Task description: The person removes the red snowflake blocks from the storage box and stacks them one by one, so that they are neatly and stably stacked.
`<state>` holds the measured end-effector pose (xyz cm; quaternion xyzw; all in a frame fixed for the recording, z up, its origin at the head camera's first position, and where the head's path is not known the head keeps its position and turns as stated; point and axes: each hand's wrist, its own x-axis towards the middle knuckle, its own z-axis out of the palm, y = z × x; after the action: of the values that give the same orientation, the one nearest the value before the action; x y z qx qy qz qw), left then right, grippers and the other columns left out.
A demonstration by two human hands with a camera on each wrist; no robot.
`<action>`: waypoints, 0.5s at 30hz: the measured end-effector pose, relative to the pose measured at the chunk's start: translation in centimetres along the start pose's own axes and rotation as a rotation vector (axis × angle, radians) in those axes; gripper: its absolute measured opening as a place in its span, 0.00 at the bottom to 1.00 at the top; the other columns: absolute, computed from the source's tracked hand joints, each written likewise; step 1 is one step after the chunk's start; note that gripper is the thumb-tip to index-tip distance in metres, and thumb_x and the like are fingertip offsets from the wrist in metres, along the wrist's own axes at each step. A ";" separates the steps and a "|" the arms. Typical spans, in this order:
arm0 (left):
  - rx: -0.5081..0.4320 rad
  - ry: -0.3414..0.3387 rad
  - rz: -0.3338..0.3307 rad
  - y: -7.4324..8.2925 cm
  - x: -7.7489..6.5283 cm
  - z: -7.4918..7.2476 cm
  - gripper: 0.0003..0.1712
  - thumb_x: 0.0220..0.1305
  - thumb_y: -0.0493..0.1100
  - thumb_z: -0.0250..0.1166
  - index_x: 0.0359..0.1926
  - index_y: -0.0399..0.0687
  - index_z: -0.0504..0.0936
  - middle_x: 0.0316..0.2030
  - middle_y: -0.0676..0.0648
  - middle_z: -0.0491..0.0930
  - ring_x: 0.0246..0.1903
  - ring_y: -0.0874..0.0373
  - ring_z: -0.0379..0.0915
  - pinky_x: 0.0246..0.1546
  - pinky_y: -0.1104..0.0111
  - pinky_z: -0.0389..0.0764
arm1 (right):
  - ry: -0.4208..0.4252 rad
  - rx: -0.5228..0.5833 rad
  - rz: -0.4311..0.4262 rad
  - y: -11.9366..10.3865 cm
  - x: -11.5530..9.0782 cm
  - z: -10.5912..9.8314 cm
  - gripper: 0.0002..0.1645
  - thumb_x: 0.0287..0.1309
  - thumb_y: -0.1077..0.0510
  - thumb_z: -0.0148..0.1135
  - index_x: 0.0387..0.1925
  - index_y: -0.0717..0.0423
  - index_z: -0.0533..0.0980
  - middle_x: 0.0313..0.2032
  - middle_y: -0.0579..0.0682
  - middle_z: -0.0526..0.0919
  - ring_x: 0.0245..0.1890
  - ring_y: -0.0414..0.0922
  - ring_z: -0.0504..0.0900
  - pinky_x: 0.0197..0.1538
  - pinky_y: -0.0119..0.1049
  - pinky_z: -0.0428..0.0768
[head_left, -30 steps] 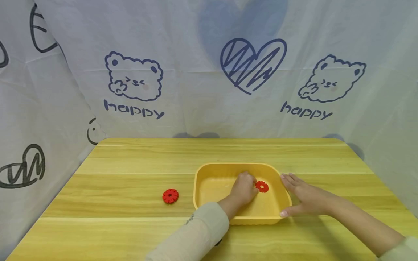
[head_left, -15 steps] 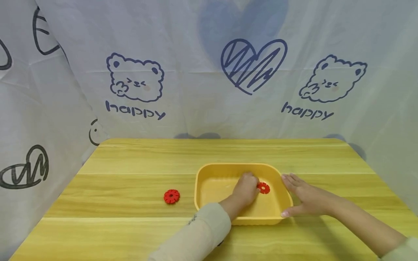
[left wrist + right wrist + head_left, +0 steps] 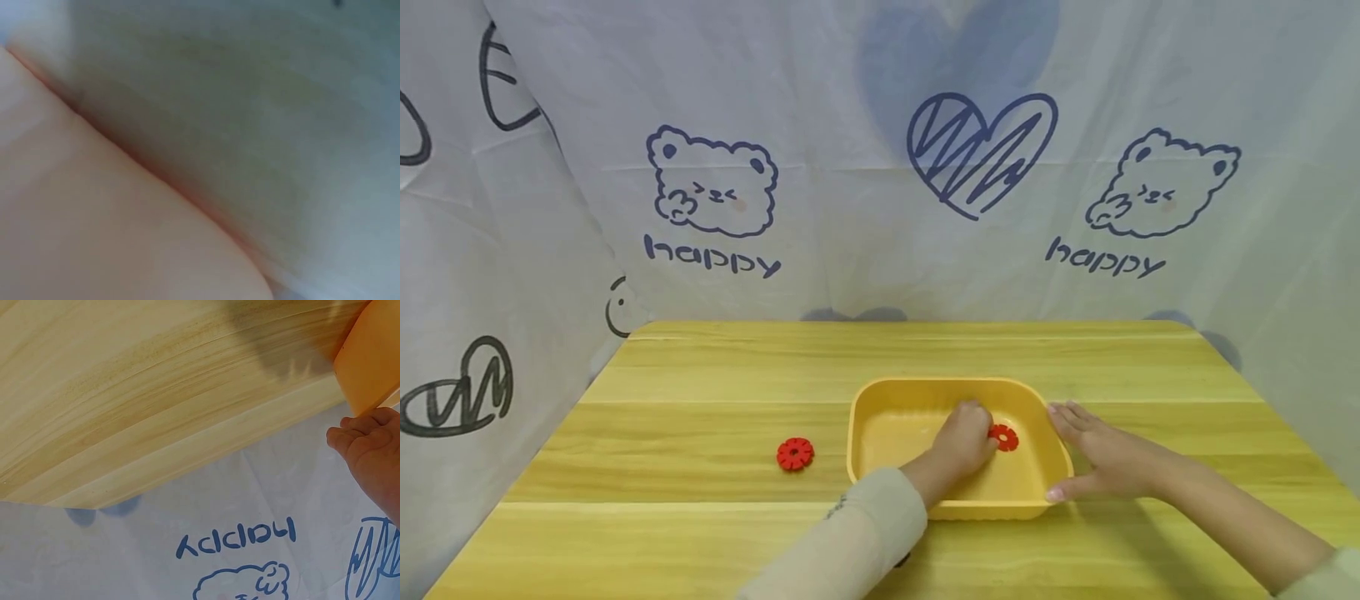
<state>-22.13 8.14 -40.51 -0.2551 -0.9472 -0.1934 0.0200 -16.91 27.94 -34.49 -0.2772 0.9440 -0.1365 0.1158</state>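
Observation:
A yellow tray (image 3: 902, 509) stands on the wooden table in the head view. Inside it, my left hand (image 3: 962, 440) has its fingers curled at the left edge of a red notched plastic disc (image 3: 1004, 438), pinching it there; its fingertips are hidden. My right hand (image 3: 1101, 454) rests against the tray's right end, fingers straight and spread, thumb by the front corner. The right wrist view shows the right hand's fingers (image 3: 359, 439) at the tray's wall (image 3: 372, 359). In the left wrist view only blurred skin shows.
Another red notched disc (image 3: 794, 454) lies on the table (image 3: 662, 475) left of the tray. Behind the table hangs a white cloth (image 3: 842, 225) with bear and heart drawings. A left sleeve (image 3: 865, 525) crosses the tray's front edge.
My left hand has edged right, and its fingers now cover the left edge of the disc in the tray. The right hand keeps its place at the tray's end.

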 end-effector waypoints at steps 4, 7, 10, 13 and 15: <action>-0.020 -0.007 0.018 -0.1 -0.1 -0.5 0.13 0.54 0.38 0.65 0.16 0.42 0.75 0.21 0.50 0.69 0.24 0.62 0.60 0.26 0.78 0.66 | -0.006 0.009 0.003 0.0 0.0 0.0 0.64 0.46 0.34 0.64 0.66 0.77 0.49 0.66 0.74 0.49 0.65 0.73 0.47 0.63 0.66 0.54; -0.038 -0.024 0.021 -0.4 -0.2 -0.8 0.15 0.54 0.37 0.65 0.15 0.41 0.73 0.20 0.50 0.69 0.23 0.62 0.59 0.25 0.78 0.65 | -0.004 0.009 0.001 0.0 0.0 -0.1 0.63 0.47 0.34 0.64 0.66 0.77 0.49 0.67 0.74 0.49 0.65 0.73 0.47 0.63 0.66 0.53; -0.052 -0.039 0.030 -0.6 -0.4 -1.1 0.17 0.55 0.37 0.64 0.14 0.42 0.71 0.19 0.51 0.65 0.22 0.63 0.56 0.24 0.78 0.63 | 0.003 0.000 -0.002 -0.1 0.0 -0.1 0.63 0.47 0.35 0.64 0.65 0.77 0.49 0.66 0.74 0.49 0.65 0.73 0.48 0.63 0.65 0.54; -0.038 -0.033 0.061 -0.9 -0.5 -1.3 0.16 0.55 0.37 0.64 0.13 0.42 0.71 0.17 0.52 0.63 0.22 0.62 0.56 0.24 0.78 0.61 | 0.006 -0.004 0.006 -0.2 0.0 -0.2 0.63 0.46 0.34 0.64 0.65 0.77 0.50 0.66 0.74 0.50 0.65 0.72 0.48 0.64 0.65 0.54; -0.018 -0.033 0.081 -1.1 -0.7 -1.4 0.15 0.54 0.37 0.64 0.14 0.41 0.73 0.18 0.53 0.62 0.22 0.62 0.56 0.24 0.78 0.61 | 0.006 -0.003 0.010 -0.2 -0.1 -0.2 0.63 0.46 0.34 0.63 0.65 0.77 0.50 0.66 0.74 0.50 0.65 0.72 0.48 0.64 0.65 0.54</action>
<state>-22.17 6.40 -39.67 -0.2967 -0.9344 -0.1967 0.0099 -16.80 27.82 -34.21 -0.2722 0.9459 -0.1355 0.1134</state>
